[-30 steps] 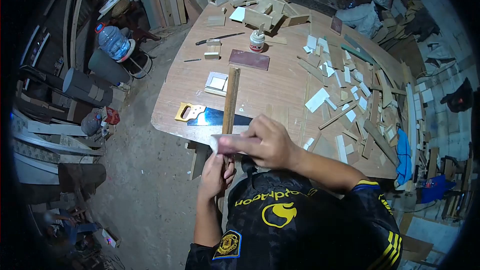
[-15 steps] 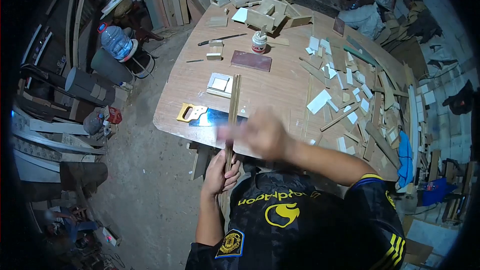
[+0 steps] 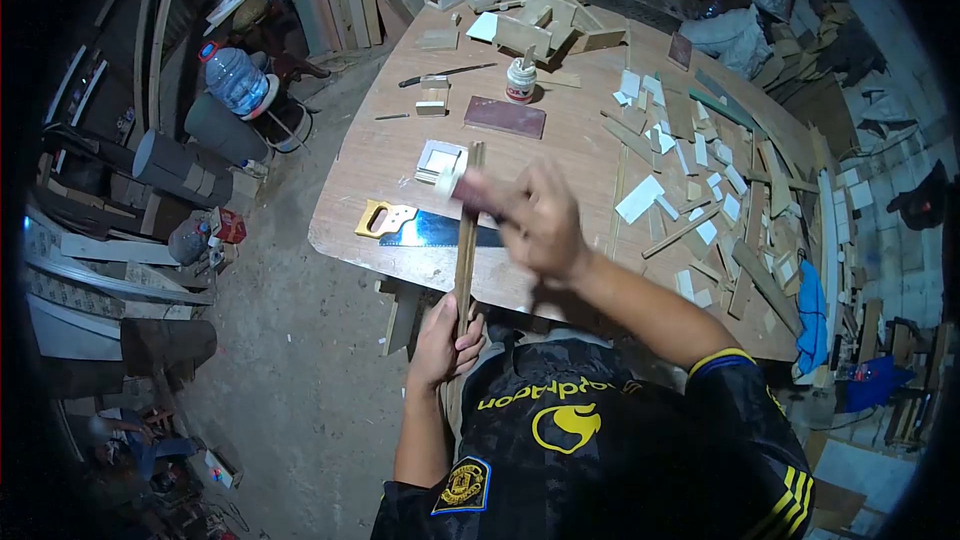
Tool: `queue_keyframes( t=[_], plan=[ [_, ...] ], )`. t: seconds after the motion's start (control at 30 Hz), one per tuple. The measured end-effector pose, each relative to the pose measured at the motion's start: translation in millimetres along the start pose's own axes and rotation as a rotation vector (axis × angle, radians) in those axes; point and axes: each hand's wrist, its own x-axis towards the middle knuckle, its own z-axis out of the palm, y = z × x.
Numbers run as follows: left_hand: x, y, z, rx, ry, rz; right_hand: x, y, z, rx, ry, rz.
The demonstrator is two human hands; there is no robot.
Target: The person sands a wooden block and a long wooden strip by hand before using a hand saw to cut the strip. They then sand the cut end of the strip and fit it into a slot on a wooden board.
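Observation:
My left hand [image 3: 438, 345] is closed around the lower end of a narrow wooden strip [image 3: 466, 265], which stands out past the table's front edge. Above the saw, my right hand [image 3: 545, 225] grips a blurred reddish-brown block [image 3: 482, 194] with a pale end, lying across the strip's upper part. Under the strip is the blade of a yellow-handled saw [image 3: 372, 219]. A small white-and-wood frame piece [image 3: 438, 159] sits just left of the strip's top. Farther back lies a flat reddish-brown board [image 3: 505, 118].
A glue jar [image 3: 520, 82], a dark thin tool [image 3: 445, 75] and small wooden boxes [image 3: 522, 35] are at the back of the table [image 3: 350, 180]. Offcuts [image 3: 640, 199] cover its right side. A water bottle [image 3: 234, 80] stands left; a person [image 3: 140, 435] is at the lower left.
My right hand has moved up along the strip, away from my left hand, and the reddish-brown block is now higher. My left hand has barely moved.

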Motion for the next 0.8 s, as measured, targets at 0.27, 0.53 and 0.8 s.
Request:
queue_keyframes(
  t=[0.27,0.53,0.8],
  plan=[
    [1,-16,14,0.385,0.262,0.413,-28,-66,26,0.621,0.181,0.576],
    [-2,-8,18,0.568,0.38,0.613,-25,-76,27,0.642,0.165,0.598],
    [-10,-11,21,0.875,0.509,0.672,13,-63,17,0.759,0.133,0.679]
  ],
)
